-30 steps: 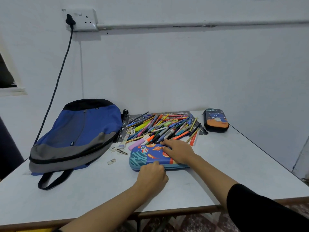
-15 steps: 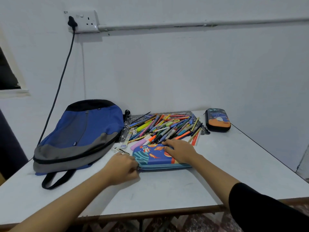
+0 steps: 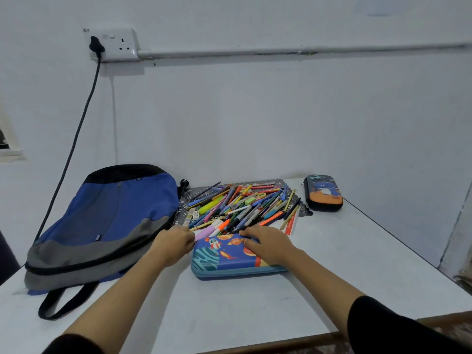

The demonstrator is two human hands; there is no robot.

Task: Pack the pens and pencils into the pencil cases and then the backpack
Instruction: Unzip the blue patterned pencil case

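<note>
White table (image 3: 332,264): right hand (image 3: 270,245) flat on blue pencil case (image 3: 224,261), left hand (image 3: 173,245) pinching its corner.

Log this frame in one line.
left hand: at far-left corner of blue space-print pencil case, grip hidden | right hand: flat on its lid | loose coloured pens and pencils: unpacked behind case

Your backpack (image 3: 109,215) is blue, with a grey band low down and black at the top and strap. The near pencil case (image 3: 224,259) is blue and teal, printed with orange planets and a rocket. The far pencil case (image 3: 323,194) is dark blue and orange, edged black. The pens and pencils (image 3: 245,205) mix orange, pink, yellow-green and blue on a grey speckled mat (image 3: 184,201).
</note>
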